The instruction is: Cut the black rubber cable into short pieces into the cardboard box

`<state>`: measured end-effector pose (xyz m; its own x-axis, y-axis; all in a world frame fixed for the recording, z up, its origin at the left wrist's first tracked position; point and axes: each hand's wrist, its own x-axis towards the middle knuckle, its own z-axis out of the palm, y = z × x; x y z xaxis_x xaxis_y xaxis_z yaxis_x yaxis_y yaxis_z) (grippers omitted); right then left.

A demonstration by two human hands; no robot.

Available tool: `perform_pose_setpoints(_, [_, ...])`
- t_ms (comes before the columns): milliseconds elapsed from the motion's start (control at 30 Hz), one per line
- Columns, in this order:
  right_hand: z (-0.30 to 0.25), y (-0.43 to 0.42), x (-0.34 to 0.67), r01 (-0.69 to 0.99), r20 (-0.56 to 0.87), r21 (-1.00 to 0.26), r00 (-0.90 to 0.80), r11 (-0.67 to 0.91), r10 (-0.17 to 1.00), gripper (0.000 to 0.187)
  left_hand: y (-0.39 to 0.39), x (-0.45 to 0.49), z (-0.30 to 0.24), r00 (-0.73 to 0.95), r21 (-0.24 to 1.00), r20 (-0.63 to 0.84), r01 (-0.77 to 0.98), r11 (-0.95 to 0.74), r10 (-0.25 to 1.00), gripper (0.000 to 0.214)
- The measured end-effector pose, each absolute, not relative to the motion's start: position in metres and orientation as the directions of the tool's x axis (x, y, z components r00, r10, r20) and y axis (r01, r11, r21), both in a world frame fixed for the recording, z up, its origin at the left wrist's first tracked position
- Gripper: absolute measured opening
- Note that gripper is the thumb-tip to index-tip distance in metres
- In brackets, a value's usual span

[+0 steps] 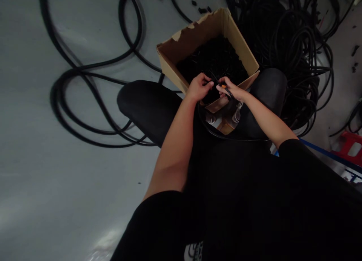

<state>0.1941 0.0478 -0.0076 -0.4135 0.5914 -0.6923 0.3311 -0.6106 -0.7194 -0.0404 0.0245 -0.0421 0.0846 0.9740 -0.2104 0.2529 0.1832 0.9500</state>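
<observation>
Your left hand (199,86) and right hand (230,90) work close together at about 12 o'clock from your lap, over the open cardboard box (198,38). Between them is a short black cord (216,81) with a small orange marking (223,86). Your right fingers and thumb pinch it near the orange part; your left fingers curl in tight at the other end, seemingly pinching too, though the fingers hide the exact contact. The cord looks light, thin and fairly flexible, and its smooth rubbery skin may slip, so a firm pinch close to the marked part seems best. Bending may make the far end wander.

The box sits between your black-clad left knee (148,106) and right knee (268,91), packed with a dark mass of small black pieces (215,59). A big coil of black cable (283,38) lies at 1 to 2 o'clock, and loose cable loops (98,63) spread over the grey floor (85,200) at 9 to 10 o'clock. A red plastic item (349,148) is cut off at 4 o'clock.

Dim light blurs the box contents; you can't tell individual pieces or the cord's full length.
</observation>
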Motion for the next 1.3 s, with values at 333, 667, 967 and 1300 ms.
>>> perform_pose_setpoints(333, [-0.023,0.048,0.200,0.321,-0.508,-0.861,-0.528,-0.394,0.680,0.076,0.028,-0.039,-0.029,0.039,0.918,-0.276,0.307,0.251,0.960,0.054])
perform_pose_setpoints(667, [-0.008,0.046,0.195,0.358,-0.517,-0.855,-0.551,-0.375,0.655,0.077,0.028,-0.043,-0.038,0.081,0.867,-0.354,0.401,0.295,0.932,0.021])
perform_pose_setpoints(967, [-0.022,0.048,0.201,0.389,-0.507,-0.859,-0.563,-0.331,0.653,0.088,0.024,-0.046,-0.053,0.118,0.892,-0.298,0.387,0.232,0.947,0.028])
perform_pose_setpoints(1300, [-0.026,0.049,0.208,0.425,-0.550,-0.830,-0.524,-0.361,0.650,0.082,0.024,-0.046,-0.048,0.062,0.848,-0.298,0.476,0.235,0.952,0.020])
